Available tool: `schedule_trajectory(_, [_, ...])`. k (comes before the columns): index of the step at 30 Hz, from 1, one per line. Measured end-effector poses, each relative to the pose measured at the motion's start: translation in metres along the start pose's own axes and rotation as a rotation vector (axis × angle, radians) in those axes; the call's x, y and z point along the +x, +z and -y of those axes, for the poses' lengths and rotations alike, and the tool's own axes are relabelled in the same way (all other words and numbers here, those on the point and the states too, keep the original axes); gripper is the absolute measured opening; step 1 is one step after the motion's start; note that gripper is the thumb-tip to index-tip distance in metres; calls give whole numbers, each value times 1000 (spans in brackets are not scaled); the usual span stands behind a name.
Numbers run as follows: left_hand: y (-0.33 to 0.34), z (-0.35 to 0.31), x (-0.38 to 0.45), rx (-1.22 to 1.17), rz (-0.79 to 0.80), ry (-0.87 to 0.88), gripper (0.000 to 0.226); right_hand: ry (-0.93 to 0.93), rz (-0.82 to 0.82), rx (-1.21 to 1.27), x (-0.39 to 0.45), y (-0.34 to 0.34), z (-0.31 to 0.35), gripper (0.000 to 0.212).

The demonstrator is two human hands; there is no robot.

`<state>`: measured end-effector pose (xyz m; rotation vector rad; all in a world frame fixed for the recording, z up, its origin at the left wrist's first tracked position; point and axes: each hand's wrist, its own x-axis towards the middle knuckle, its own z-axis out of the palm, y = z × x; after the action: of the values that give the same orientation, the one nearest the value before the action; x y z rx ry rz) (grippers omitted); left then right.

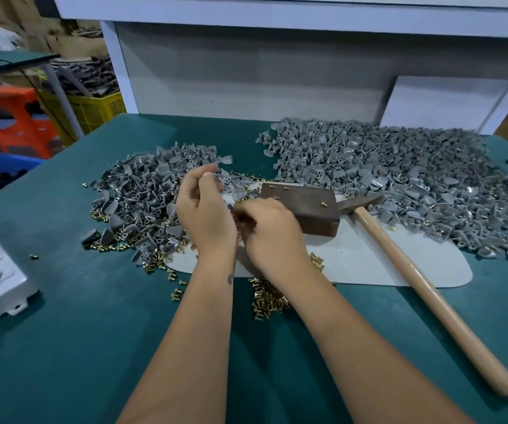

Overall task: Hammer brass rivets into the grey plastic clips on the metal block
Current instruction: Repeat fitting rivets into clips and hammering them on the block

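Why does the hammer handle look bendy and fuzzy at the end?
Head view: the wide lens bows lines near the edges, so the hammer handle looks curved; its near end is smeared by blur. The orange stool at far left is blurry too. Middle parts, like the block, look sharper.

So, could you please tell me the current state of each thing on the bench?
hammer: lying unheld, head against the block.
metal block: flat on the grey mat, loose rivets on top.
left hand: fingers curled, pinching a grey clip.
right hand: fingers curled at the block's near end; contents hidden.
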<state>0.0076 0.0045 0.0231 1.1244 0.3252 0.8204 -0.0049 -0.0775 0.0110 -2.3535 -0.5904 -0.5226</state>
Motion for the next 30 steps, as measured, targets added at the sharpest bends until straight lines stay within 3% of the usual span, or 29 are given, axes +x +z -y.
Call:
schedule_trajectory(3, [4, 2, -6, 191, 72, 17, 23, 108, -206, 90, -3, -19, -13, 25])
schedule_trajectory(7, [11, 9, -16, 438, 283, 56, 19, 220, -286, 20, -4, -37, -38, 22])
schedule_trajectory(12, [14, 12, -26, 609, 464, 257, 23, 250, -387, -32, -4, -40, -50, 20])
schedule_trajectory(15, [15, 15, -25, 603, 514, 259, 23, 287, -377, -66, -4, -39, -52, 21])
schedule_trajectory(19, [16, 19, -24, 644, 560, 246, 25, 297, -341, 99, -4, -41, -50, 22])
schedule_trajectory(22, [15, 18, -24, 631, 456, 183, 37, 107, -382, -36, -8, -47, -41, 22])
schedule_trajectory(25, [12, 12, -17, 533, 290, 128, 37, -165, -209, -194, -14, -45, -31, 21])
schedule_trajectory(28, [8, 9, -10, 465, 215, 105, 32, -175, 128, -299, -16, -33, -20, 20])
schedule_trajectory(30, [7, 8, -10, 462, 199, 96, 33, -212, 238, -351, -17, -23, -17, 23])
